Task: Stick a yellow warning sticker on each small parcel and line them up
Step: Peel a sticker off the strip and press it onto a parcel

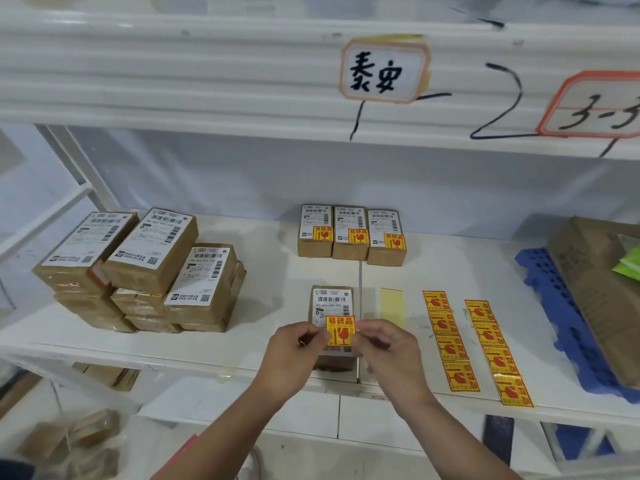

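A small brown parcel with a white shipping label lies on the white shelf in front of me. Over its near end hangs a yellow warning sticker. My left hand pinches the sticker's left edge and my right hand pinches its right edge. Three stickered parcels stand side by side in a row at the back. A pile of parcels without stickers sits at the left.
Two strips of yellow warning stickers lie on the shelf to the right, beside an empty backing strip. A blue perforated tray under a cardboard box fills the far right. More boxes lie below the shelf.
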